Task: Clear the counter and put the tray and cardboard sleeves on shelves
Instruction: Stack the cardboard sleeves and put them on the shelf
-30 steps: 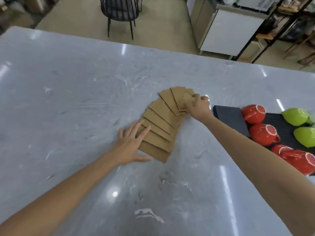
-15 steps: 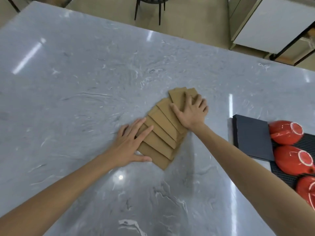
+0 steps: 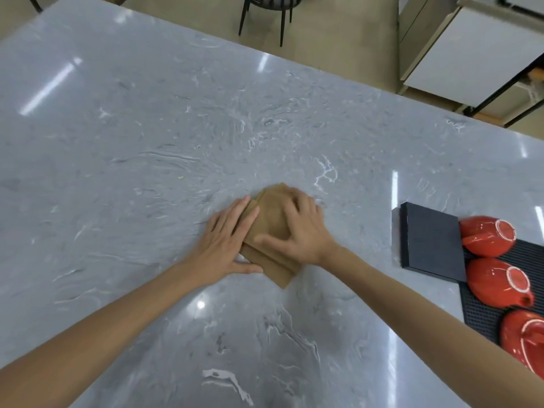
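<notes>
Both hands squaring the cardboard sleeves into one pile

From my remote seat, low in the frame, I see two bare forearms converge on the middle of the grey marbled stone counter (image 3: 147,142). The left hand (image 3: 223,245) lies flat, fingers extended against the pile's left edge, acting as a stop, I judge. The right hand (image 3: 300,231) spreads palm-down on the stack of flat brown cardboard sleeves (image 3: 272,219), pressing rather than gripping, likely so the sleeves lie gathered for lifting. At right, well apart from the stack, the black ribbed rectangular tray (image 3: 429,240) carries glossy red ceramic cups (image 3: 485,235) lying tipped over. At the far top edge stand black chair legs (image 3: 262,22).
</notes>
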